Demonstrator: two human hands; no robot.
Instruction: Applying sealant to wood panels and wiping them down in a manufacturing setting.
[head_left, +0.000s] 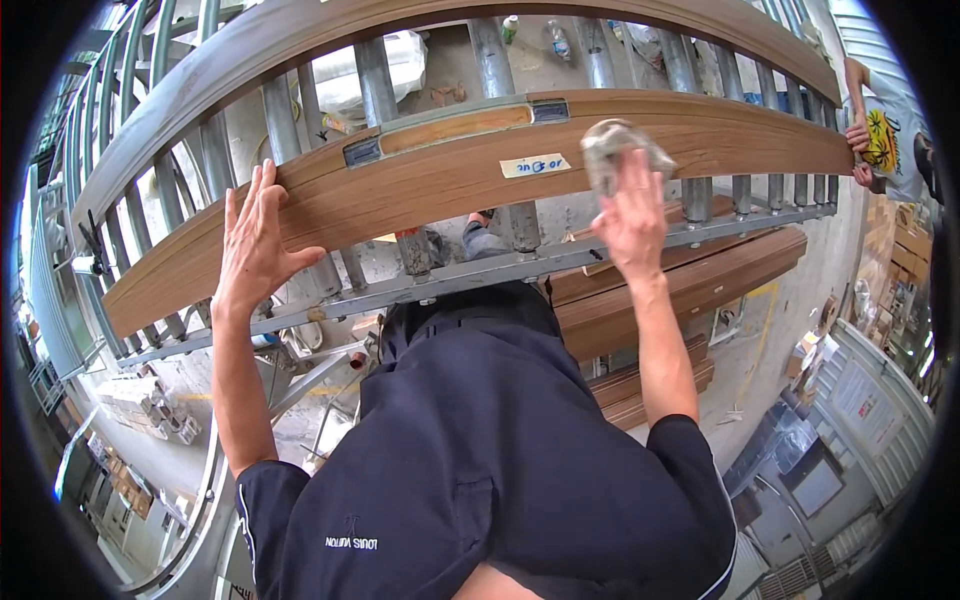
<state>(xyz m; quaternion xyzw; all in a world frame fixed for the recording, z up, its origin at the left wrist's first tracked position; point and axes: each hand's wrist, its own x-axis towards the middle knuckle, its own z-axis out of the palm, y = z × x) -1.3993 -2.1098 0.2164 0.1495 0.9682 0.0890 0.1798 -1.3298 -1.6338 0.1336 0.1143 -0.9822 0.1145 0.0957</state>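
A long brown wood-grain panel (430,192) lies across a metal roller conveyor in front of me. Along its far edge runs a recessed strip with dark end pieces (362,151), and a paper label (534,166) is stuck on its face. My left hand (256,240) rests on the panel's left part, fingers spread and nothing in them. Right of the label, my right hand (634,215) presses a grey-white cloth (622,150) against the panel; hand and cloth are blurred by motion.
Another long panel (300,45) lies farther across the rollers (376,82). Brown panels (690,275) are stacked below the conveyor's near rail (560,262) at right. A co-worker's hands (860,155) are at the panel's right end. Plastic wrap (400,65) and bottles (558,40) lie beyond.
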